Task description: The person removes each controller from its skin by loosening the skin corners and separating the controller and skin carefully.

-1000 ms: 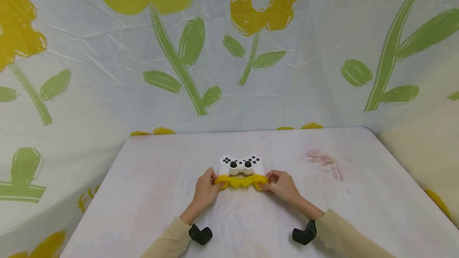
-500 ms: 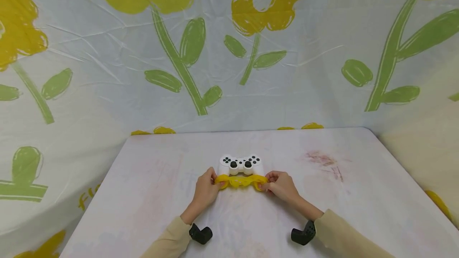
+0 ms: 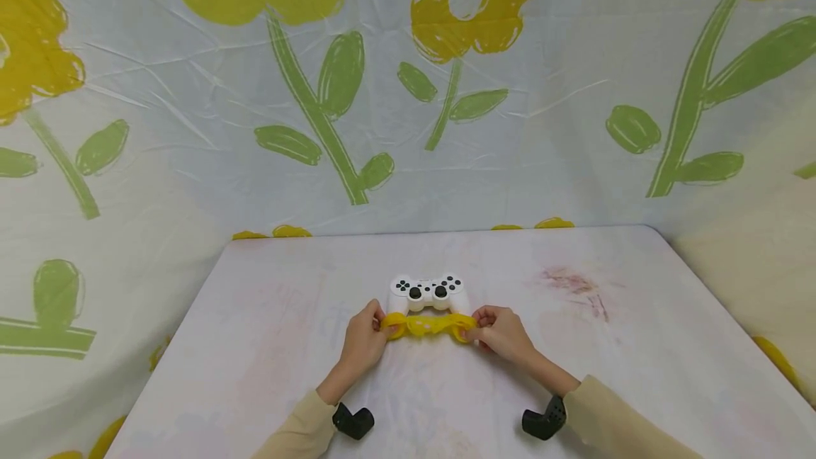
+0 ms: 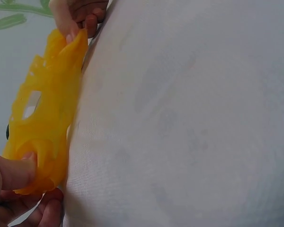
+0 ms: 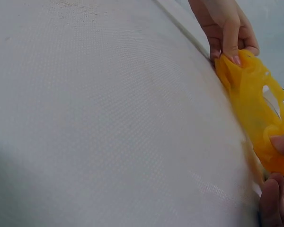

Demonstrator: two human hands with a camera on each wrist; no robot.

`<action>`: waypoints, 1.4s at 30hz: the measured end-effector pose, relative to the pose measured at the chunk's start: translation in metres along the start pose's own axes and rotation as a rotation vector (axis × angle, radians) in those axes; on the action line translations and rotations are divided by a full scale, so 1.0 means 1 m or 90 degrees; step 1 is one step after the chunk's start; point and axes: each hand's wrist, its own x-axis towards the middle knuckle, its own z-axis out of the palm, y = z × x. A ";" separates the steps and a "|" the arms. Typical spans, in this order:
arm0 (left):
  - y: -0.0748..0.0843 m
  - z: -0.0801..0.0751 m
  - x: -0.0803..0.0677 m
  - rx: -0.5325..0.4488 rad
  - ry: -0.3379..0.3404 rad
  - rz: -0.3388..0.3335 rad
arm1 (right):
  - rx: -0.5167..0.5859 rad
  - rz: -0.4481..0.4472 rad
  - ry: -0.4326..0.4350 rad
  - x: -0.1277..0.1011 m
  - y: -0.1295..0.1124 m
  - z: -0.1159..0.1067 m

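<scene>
On the pale worktop (image 3: pixel 268 346), the left hand (image 3: pixel 362 340) and right hand (image 3: pixel 503 332) each pinch one end of a soft yellow silicone controller cover (image 3: pixel 428 325), stretched between them just in front of a white plastic game controller (image 3: pixel 428 292).

Both hands (image 3: pixel 363 341) (image 3: pixel 503 333) forward, fingers pinched.

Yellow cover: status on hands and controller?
Left hand and right hand each pinch an end of the yellow cover, stretched between them. White controller on table just behind it. Nothing in the way.
</scene>
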 end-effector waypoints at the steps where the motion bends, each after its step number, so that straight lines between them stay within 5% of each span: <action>1: 0.000 0.000 0.000 -0.001 0.001 0.001 | -0.001 -0.003 0.000 0.000 0.000 0.000; 19: -0.004 -0.005 -0.002 -0.018 0.033 0.018 | 0.023 -0.010 0.002 -0.002 -0.008 0.007; 24: -0.003 -0.007 -0.002 -0.056 0.027 0.057 | 0.031 -0.031 -0.002 -0.003 -0.012 0.002; 31: -0.004 -0.012 0.001 -0.095 -0.039 0.106 | 0.035 -0.113 -0.071 0.000 -0.013 -0.014; 42: -0.015 -0.015 0.010 -0.225 -0.278 0.092 | 0.098 -0.082 -0.144 0.003 -0.004 -0.027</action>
